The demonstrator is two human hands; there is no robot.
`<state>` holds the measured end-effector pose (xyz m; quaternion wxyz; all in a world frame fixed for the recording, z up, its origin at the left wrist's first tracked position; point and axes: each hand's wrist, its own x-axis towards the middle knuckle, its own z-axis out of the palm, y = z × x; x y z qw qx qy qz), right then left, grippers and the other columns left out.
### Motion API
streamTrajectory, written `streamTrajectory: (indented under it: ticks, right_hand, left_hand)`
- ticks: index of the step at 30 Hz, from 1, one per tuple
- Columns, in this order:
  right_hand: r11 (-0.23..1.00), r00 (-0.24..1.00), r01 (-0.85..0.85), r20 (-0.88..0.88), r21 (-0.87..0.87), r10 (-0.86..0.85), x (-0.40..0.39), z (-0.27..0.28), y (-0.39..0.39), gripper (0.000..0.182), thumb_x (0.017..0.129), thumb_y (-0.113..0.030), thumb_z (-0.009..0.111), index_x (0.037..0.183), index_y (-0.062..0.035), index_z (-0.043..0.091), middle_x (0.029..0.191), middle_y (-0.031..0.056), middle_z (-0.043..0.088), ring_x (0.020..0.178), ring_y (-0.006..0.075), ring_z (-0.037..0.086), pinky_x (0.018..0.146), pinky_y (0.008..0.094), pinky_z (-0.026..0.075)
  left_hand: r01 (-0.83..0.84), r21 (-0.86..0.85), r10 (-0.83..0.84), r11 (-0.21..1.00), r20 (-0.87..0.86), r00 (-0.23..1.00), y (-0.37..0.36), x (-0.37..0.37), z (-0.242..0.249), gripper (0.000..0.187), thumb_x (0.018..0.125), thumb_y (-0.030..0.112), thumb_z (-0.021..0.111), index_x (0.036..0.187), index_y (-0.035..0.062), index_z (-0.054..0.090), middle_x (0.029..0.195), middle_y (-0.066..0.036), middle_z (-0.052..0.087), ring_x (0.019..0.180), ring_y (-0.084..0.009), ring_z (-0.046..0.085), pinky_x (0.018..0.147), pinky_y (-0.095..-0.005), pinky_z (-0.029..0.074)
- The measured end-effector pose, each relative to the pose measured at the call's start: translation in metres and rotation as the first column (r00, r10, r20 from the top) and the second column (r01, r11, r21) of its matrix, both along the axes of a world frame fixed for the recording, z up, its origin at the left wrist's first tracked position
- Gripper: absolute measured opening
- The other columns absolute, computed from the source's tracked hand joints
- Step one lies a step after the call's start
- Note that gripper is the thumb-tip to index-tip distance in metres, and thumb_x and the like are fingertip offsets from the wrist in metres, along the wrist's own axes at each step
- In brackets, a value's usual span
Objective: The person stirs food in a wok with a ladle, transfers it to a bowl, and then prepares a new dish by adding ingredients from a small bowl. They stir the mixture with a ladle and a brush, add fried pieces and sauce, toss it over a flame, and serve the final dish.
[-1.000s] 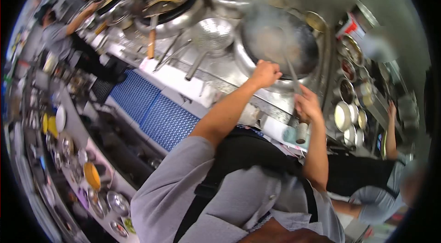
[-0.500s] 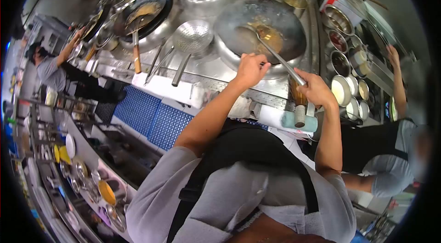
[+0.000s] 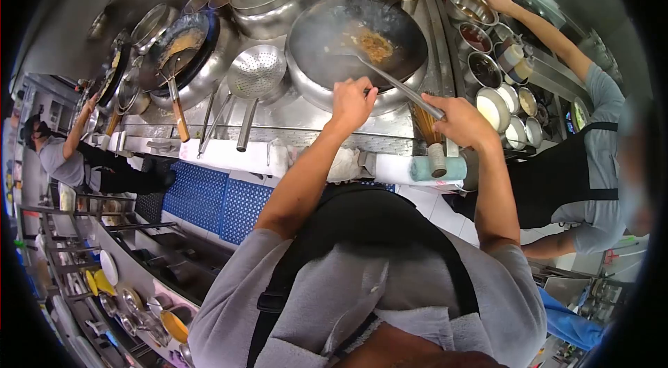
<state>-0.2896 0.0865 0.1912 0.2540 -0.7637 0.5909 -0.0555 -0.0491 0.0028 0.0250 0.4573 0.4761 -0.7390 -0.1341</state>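
Note:
A dark, steaming wok (image 3: pixel 313 37) rests on the round metal burner in front of me. Browned food (image 3: pixel 376 46) lies on its far inner side. My left hand (image 3: pixel 353 102) is closed on the wok's near edge; exactly how its fingers hook around it is partly hidden. My right hand (image 3: pixel 459 121) is wrapped around the long metal handle of a ladle (image 3: pixel 400 85), which slants into the wok with its head hazy in the steam. Just below my right hand, a bundled bamboo wok brush (image 3: pixel 436 155) stands by the stove's front edge.
Left of the wok lie a perforated strainer (image 3: pixel 257 70) and a second wok (image 3: pixel 198 30). Seasoning bowls (image 3: pixel 492 109) crowd the right side. A co-worker (image 3: pixel 570 173) at right reaches toward a metal pot (image 3: pixel 472 6); another person (image 3: pixel 62 155) works far left.
The food now sits gathered higher on the wok's far side. My view has shifted, and the co-worker at right has an arm stretched further over the bowls to a pot.

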Motion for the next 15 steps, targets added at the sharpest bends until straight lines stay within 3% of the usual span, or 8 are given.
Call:
streamTrajectory:
  ticks: [1, 3, 5, 7, 8, 10, 12, 15]
  right_hand:
    - [0.994, 0.999, -0.035, -0.025, -0.105, 0.033, -0.002, -0.013, -0.006, 0.064, 0.078, -0.005, 0.066, 0.142, -0.0039, 0.058, 0.101, 0.0315, 0.070, 0.102, 0.0443, 0.067, 0.096, 0.0447, 0.051]
    - [0.990, 0.998, 0.042, 0.041, -0.136, -0.037, -0.003, -0.038, -0.018, 0.064, 0.078, -0.004, 0.066, 0.141, -0.0038, 0.058, 0.103, 0.0312, 0.069, 0.101, 0.0445, 0.067, 0.095, 0.0460, 0.051]
    - [0.989, 0.984, 0.123, 0.136, -0.079, -0.112, 0.001, -0.039, -0.020, 0.063, 0.079, -0.005, 0.066, 0.141, -0.0031, 0.058, 0.100, 0.0299, 0.070, 0.094, 0.0437, 0.069, 0.090, 0.0459, 0.052]
    - [0.993, 0.985, 0.087, 0.154, -0.080, -0.074, -0.009, -0.026, -0.013, 0.063, 0.079, -0.006, 0.067, 0.142, -0.0028, 0.057, 0.095, 0.0286, 0.070, 0.085, 0.0396, 0.070, 0.085, 0.0431, 0.052]
    - [0.995, 0.986, 0.062, 0.159, -0.079, -0.049, -0.017, -0.018, -0.009, 0.064, 0.080, -0.006, 0.067, 0.142, -0.0027, 0.057, 0.092, 0.0280, 0.070, 0.081, 0.0376, 0.071, 0.082, 0.0417, 0.053]
    - [0.998, 0.984, 0.045, 0.169, 0.050, -0.053, -0.033, 0.005, 0.003, 0.063, 0.080, -0.004, 0.069, 0.142, -0.0018, 0.057, 0.087, 0.0241, 0.069, 0.073, 0.0263, 0.066, 0.075, 0.0353, 0.052]
    - [0.992, 0.981, 0.034, 0.183, 0.120, -0.056, -0.038, 0.017, 0.009, 0.062, 0.081, -0.002, 0.069, 0.141, -0.0015, 0.058, 0.088, 0.0246, 0.070, 0.076, 0.0286, 0.068, 0.077, 0.0369, 0.052]
    - [0.994, 0.978, -0.075, 0.190, -0.075, 0.088, -0.039, -0.034, -0.008, 0.061, 0.082, -0.001, 0.068, 0.143, -0.0024, 0.057, 0.092, 0.0279, 0.070, 0.080, 0.0330, 0.070, 0.081, 0.0391, 0.053]
  left_hand:
    - [-0.038, 0.004, 0.038, 0.999, 0.051, 0.998, 0.005, -0.003, -0.003, 0.013, 0.086, 0.020, 0.075, 0.080, 0.0104, 0.069, 0.059, -0.008, 0.056, 0.065, -0.0304, 0.056, 0.073, -0.0444, 0.043]
    - [-0.013, -0.006, 0.014, 1.000, 0.054, 0.998, 0.032, -0.001, -0.007, 0.013, 0.087, 0.019, 0.075, 0.080, 0.0101, 0.069, 0.060, -0.008, 0.057, 0.066, -0.0295, 0.057, 0.075, -0.0434, 0.042]
    - [0.023, 0.010, -0.024, 1.000, 0.061, 0.998, 0.073, 0.009, -0.002, 0.012, 0.087, 0.018, 0.075, 0.081, 0.0098, 0.069, 0.062, -0.007, 0.058, 0.068, -0.0282, 0.057, 0.076, -0.0426, 0.041]
    - [0.071, 0.077, -0.078, 0.994, 0.082, 0.994, 0.101, 0.021, 0.017, 0.012, 0.087, 0.018, 0.075, 0.081, 0.0097, 0.069, 0.064, -0.004, 0.059, 0.070, -0.0260, 0.057, 0.076, -0.0408, 0.040]
    - [0.086, 0.053, -0.090, 0.995, 0.075, 0.993, 0.097, 0.023, 0.030, 0.012, 0.087, 0.018, 0.075, 0.081, 0.0097, 0.069, 0.063, -0.004, 0.058, 0.069, -0.0263, 0.057, 0.076, -0.0408, 0.040]
    - [0.105, -0.002, -0.105, 0.994, 0.057, 0.993, 0.067, 0.027, 0.051, 0.012, 0.087, 0.018, 0.075, 0.081, 0.0098, 0.069, 0.062, -0.004, 0.058, 0.069, -0.0268, 0.057, 0.076, -0.0408, 0.040]
    - [0.090, -0.006, -0.090, 0.996, 0.039, 0.995, 0.027, 0.024, 0.041, 0.012, 0.088, 0.019, 0.075, 0.082, 0.0102, 0.069, 0.063, -0.005, 0.059, 0.069, -0.0278, 0.057, 0.074, -0.0418, 0.041]
    - [0.034, -0.014, -0.033, 0.999, 0.035, 0.999, 0.004, 0.014, -0.006, 0.011, 0.088, 0.019, 0.074, 0.083, 0.0103, 0.069, 0.064, -0.006, 0.059, 0.070, -0.0281, 0.058, 0.073, -0.0429, 0.040]
